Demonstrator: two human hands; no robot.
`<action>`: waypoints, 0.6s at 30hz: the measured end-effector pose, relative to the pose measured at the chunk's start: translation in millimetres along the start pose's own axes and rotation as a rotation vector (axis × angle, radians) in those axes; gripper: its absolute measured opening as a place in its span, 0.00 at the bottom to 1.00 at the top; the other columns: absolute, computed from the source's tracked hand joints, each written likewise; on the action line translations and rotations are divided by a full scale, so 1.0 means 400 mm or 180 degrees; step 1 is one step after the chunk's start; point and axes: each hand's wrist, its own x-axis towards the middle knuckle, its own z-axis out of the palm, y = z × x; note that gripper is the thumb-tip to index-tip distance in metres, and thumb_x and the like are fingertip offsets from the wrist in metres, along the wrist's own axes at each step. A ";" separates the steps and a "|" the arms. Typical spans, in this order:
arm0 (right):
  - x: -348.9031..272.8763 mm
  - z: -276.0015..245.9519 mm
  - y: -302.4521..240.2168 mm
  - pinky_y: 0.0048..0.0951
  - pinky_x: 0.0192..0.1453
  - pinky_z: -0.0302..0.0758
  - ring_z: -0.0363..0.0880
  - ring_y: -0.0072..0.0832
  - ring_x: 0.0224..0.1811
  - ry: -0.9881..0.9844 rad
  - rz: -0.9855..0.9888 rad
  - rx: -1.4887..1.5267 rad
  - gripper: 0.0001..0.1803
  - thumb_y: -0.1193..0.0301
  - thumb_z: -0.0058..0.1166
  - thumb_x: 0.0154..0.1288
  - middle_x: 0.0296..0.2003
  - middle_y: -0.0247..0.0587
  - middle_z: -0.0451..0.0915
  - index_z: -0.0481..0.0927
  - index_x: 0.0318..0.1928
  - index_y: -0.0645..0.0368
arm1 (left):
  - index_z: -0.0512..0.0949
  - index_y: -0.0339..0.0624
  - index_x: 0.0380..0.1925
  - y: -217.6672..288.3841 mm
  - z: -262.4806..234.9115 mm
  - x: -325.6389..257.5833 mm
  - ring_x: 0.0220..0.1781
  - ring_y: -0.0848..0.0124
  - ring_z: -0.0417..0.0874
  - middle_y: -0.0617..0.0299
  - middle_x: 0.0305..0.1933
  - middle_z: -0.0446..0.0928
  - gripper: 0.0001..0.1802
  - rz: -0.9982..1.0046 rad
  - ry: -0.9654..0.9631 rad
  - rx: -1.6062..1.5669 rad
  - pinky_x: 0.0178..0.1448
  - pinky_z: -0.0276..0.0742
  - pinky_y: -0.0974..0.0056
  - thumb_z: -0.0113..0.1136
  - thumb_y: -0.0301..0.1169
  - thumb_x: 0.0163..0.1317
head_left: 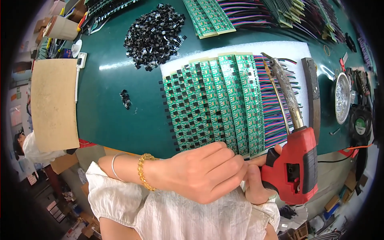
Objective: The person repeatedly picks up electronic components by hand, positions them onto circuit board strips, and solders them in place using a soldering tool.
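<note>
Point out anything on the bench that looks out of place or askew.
A small cluster of black parts lies alone on the green bench top, left of the nearer circuit boards and apart from the large black heap, so it looks stray. Nothing appears damaged.

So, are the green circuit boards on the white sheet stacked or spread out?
Spread out: the circuit boards lie side by side across the white sheet, their component-covered faces showing.
</note>
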 end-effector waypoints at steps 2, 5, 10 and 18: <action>-0.003 -0.002 0.024 0.23 0.35 0.73 0.73 0.21 0.24 -0.0089 0.0018 0.0027 0.39 0.81 0.51 0.64 0.30 0.42 0.80 0.49 0.72 0.65 | 0.81 0.27 0.33 -0.006 -0.004 0.000 0.30 0.61 0.78 0.50 0.33 0.77 0.18 0.0011 -0.0022 -0.0006 0.32 0.78 0.61 0.64 0.27 0.38; 0.003 0.013 -0.031 0.23 0.32 0.72 0.71 0.21 0.21 0.0090 0.0512 0.0403 0.37 0.76 0.52 0.69 0.27 0.41 0.79 0.48 0.72 0.65 | 0.81 0.28 0.33 -0.024 -0.023 0.004 0.30 0.61 0.79 0.51 0.33 0.78 0.17 0.0056 -0.0136 -0.0090 0.32 0.78 0.60 0.66 0.28 0.41; -0.017 0.012 -0.029 0.26 0.28 0.72 0.70 0.22 0.18 0.0369 0.0036 0.0760 0.36 0.70 0.54 0.70 0.23 0.37 0.75 0.50 0.71 0.63 | 0.80 0.38 0.32 -0.121 -0.072 0.013 0.34 0.60 0.81 0.56 0.34 0.79 0.15 -0.1166 0.0253 0.0326 0.35 0.77 0.62 0.69 0.15 0.40; -0.048 -0.016 -0.031 0.31 0.25 0.74 0.73 0.27 0.16 0.0469 -0.0318 0.1375 0.41 0.58 0.62 0.68 0.19 0.35 0.74 0.53 0.70 0.61 | 0.79 0.36 0.32 -0.153 -0.052 0.000 0.38 0.60 0.81 0.55 0.41 0.79 0.14 -0.1283 0.0125 0.0321 0.40 0.77 0.63 0.69 0.17 0.42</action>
